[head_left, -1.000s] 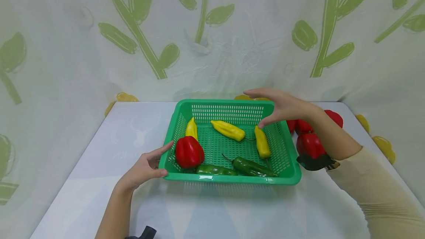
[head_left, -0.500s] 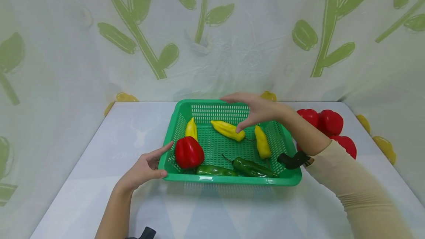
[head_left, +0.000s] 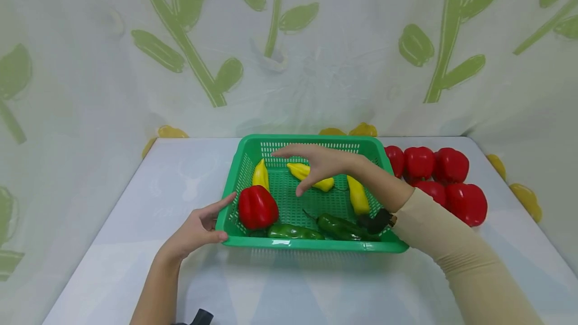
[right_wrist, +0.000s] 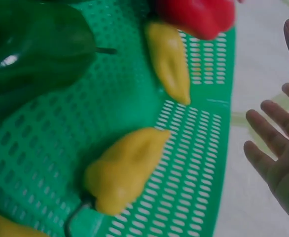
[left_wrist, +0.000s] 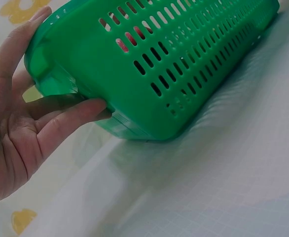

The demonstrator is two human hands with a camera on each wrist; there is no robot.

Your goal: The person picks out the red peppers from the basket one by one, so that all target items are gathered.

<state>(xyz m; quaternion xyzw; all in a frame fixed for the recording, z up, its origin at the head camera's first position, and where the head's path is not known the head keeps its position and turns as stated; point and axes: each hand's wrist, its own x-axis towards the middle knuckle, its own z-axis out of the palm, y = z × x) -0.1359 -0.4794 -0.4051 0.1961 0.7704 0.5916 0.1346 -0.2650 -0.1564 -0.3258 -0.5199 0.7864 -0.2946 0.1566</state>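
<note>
A green plastic basket (head_left: pixel 316 245) sits mid-table. My left hand (head_left: pixel 198 224) grips its left end; the left wrist view shows fingers of that hand (left_wrist: pixel 16 123) at the rim and under it against the outer wall. Over the basket hovers my right hand (head_left: pixel 318 162), thumb and fingers spread, holding nothing. A red bell pepper (head_left: pixel 258 208) lies inside by the left wall. Yellow peppers lie at the left (head_left: pixel 260 174), at the back (head_left: pixel 298 169), partly behind my right hand, and at the right (head_left: pixel 358 197). Two long green peppers (head_left: pixel 295 231) lie along the near wall.
Several red bell peppers (head_left: pixel 451 165) are grouped on the table right of the basket, some partly hidden by my right sleeve (head_left: pixel 451 245). A flower-patterned curtain (head_left: pixel 343 74) hangs behind the white table (head_left: pixel 171 184).
My right hand has moved left from the basket's right side to above its middle, fingers still spread. More of the red peppers at the right now shows. The left hand has stayed put.
</note>
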